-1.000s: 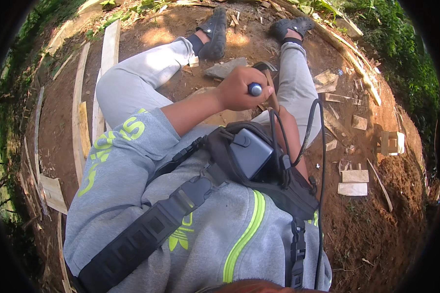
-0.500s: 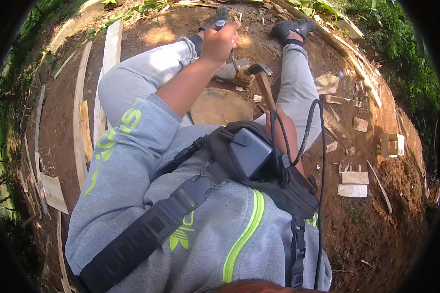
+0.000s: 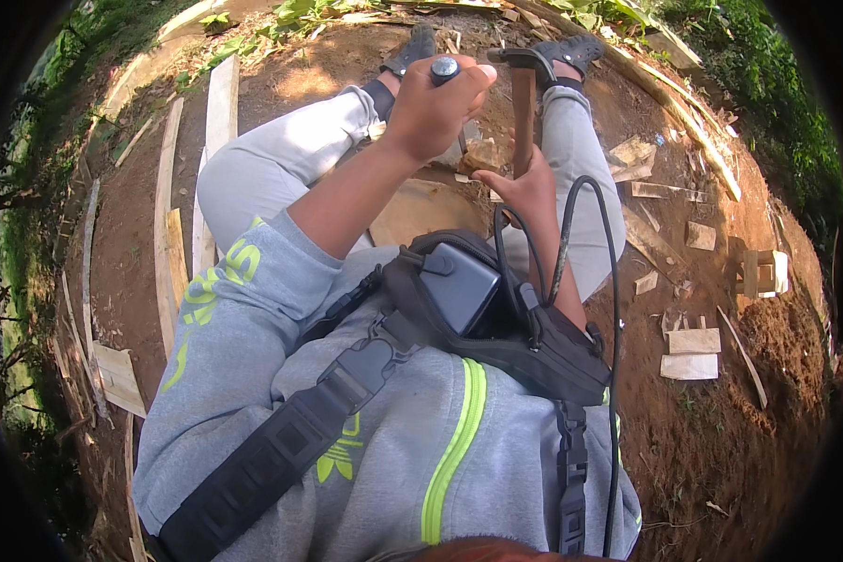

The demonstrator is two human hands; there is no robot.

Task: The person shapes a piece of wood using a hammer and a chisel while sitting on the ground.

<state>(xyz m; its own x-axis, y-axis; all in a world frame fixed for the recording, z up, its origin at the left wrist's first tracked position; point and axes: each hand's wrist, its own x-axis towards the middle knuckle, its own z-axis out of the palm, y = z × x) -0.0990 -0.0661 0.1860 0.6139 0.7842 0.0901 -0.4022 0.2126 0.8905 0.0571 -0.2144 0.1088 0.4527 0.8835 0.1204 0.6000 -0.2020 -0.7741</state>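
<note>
My left hand (image 3: 433, 114) is closed round the dark handle of a chisel (image 3: 445, 69), its round metal-capped end standing above my fist. Below the fist the thin shank runs down to a small, roughly cut wood block (image 3: 481, 155); whether the tip touches it I cannot make out. Just to the right, my right hand (image 3: 526, 187) grips the wooden handle of a hammer (image 3: 524, 108). The dark hammer head is up, level with the chisel's end and apart from it. A round stump (image 3: 420, 212) lies between my legs beneath the work, partly hidden by my arm and the chest bag.
A black chest bag (image 3: 459, 286) with a looping cable (image 3: 618, 309) sits in front of me. Long planks (image 3: 170, 215) lie on the left. Several wood offcuts (image 3: 691, 354) and a small wooden piece (image 3: 764, 273) are on the soil at right. Plants border the ground.
The hammer has gone from beside the wood block up to the height of the chisel's end. My right hand has risen with it; my left fist has shifted slightly nearer.
</note>
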